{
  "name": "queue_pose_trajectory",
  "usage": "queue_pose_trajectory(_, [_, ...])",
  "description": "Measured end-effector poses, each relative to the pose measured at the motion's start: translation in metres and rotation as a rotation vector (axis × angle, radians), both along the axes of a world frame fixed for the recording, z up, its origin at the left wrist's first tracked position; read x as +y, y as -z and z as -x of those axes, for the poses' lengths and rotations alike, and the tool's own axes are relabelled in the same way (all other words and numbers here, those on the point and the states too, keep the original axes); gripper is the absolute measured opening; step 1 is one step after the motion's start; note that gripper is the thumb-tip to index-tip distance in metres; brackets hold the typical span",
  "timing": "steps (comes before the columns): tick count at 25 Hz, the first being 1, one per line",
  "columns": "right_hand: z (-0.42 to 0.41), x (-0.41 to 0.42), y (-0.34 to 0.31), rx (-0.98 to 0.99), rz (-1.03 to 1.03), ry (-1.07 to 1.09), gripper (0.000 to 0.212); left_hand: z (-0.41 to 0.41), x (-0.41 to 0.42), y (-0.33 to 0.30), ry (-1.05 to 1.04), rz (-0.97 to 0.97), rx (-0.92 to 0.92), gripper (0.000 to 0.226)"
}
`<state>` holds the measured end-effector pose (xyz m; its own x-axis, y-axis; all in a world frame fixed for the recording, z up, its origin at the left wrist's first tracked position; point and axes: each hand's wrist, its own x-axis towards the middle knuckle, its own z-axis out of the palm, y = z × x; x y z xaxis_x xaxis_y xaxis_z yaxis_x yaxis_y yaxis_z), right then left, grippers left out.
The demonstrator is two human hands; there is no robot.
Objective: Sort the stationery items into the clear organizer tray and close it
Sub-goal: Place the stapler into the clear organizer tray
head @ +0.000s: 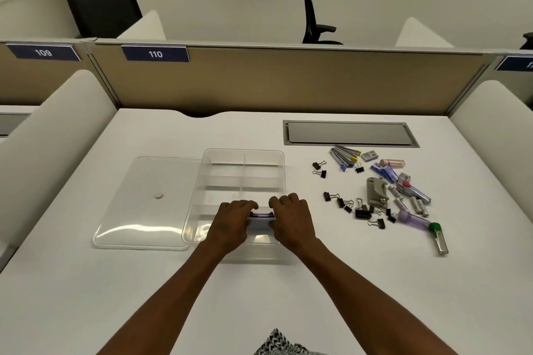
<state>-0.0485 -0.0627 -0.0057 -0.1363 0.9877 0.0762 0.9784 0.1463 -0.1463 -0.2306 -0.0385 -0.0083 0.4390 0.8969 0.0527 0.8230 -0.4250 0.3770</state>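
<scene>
Patterned black-and-white fabric (278, 344) is seen at the bottom edge, between two bare forearms that reach forward over the white desk (115, 282); the left hand (230, 223) and the right hand (291, 220) are held close together over the near end of the clear organizer tray (240, 181); a small purple item (261, 214) is gripped between them, one end in the curled fingers of each hand, just above a near compartment; what kind of item it is cannot be told. The tray is divided into compartments by clear walls; those that can be seen hold nothing, though the nearest ones are partly hidden by the hands. The clear lid (144, 204) is laid flat on the desk, touching the tray's left side. To the right of the tray, well apart from it, the remaining stationery is scattered: black binder clips (360, 212), a grey stapler (376, 192), a purple tube (414, 220) beside a green-capped piece (437, 232), and, farther back, boxes of leads or staples (344, 157) and a pink eraser (392, 164). Beyond these a grey cable hatch (350, 133) is set into the desk; behind it a tan partition (288, 81) carries a blue label reading 110 (155, 54); a black office chair (315, 20) is seen past the partition.
</scene>
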Motion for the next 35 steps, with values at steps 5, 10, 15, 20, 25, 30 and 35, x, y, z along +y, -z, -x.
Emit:
queue_pose_trajectory(5, [-0.004, -0.001, 0.002, 0.068, 0.016, -0.014, 0.056, -0.001, -0.004, 0.004, -0.024, 0.020, -0.021, 0.056])
queue_pose_trajectory(10, [-0.037, -0.007, -0.003, 0.335, -0.171, 0.072, 0.051, -0.004, -0.005, 0.002, -0.023, 0.025, -0.042, 0.066])
queue_pose_trajectory(15, [-0.131, 0.000, -0.015, 0.369, -0.130, 0.581, 0.046, -0.017, -0.009, -0.002, -0.049, -0.077, -0.173, 0.059])
queue_pose_trajectory(20, [-0.197, -0.002, -0.018, 0.110, 0.195, 0.711, 0.059, -0.040, -0.015, -0.007, -0.045, -0.090, -0.238, 0.051])
queue_pose_trajectory(25, [-0.211, 0.002, -0.017, 0.255, 0.111, 0.753, 0.041, -0.048, -0.023, -0.007, -0.057, -0.058, -0.265, 0.050])
queue_pose_trajectory(30, [-0.219, 0.006, -0.017, 0.387, 0.100, 0.881, 0.042, -0.039, -0.028, -0.009, -0.104, -0.068, -0.297, 0.049])
queue_pose_trajectory(35, [-0.228, 0.007, -0.010, 0.391, 0.036, 0.868, 0.036, -0.029, -0.036, -0.012, -0.141, -0.049, -0.335, 0.047])
